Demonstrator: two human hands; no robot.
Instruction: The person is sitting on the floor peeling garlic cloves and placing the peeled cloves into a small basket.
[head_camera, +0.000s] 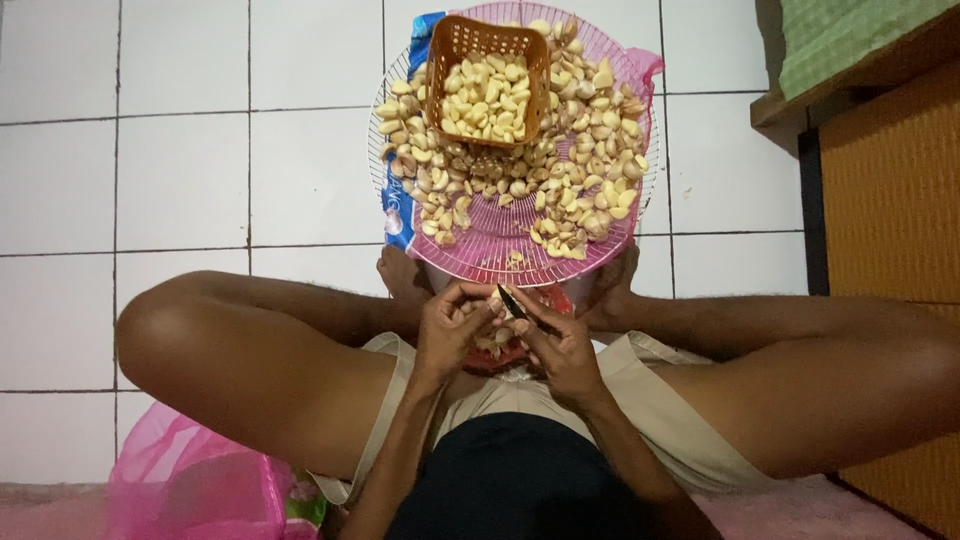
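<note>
Between the 2 raised knees, the left hand (450, 325) and right hand (560, 345) meet close together above the lap. Left hand: fingers curled around a small pale garlic clove (490, 303), pinched at the fingertips. Right hand: closed on a small dark-bladed knife (513, 303), whose tip points up and to the left, touching or just beside the clove; the exact contact is too small to tell. Directly beneath both hands sits a red bowl (555, 297), mostly hidden by them, with pale scraps visible inside. Just beyond the hands, resting over the person's feet, lies a round pink wire tray (500, 235) spread with many garlic cloves (580, 170), thickest on the side ahead of the right hand. On the far part of this tray stands an orange plastic basket (452, 42), tilted, holding peeled cloves (485, 100) of a paler yellow. A blue-and-white bag (398, 215) shows under the tray's edge, ahead of the left hand. Below the left elbow, near the left knee, lies a pink mesh bag (190, 480). White floor tiles (180, 180) surround the scene, and a wooden cabinet (890, 180) stands well apart beyond the right knee
</note>
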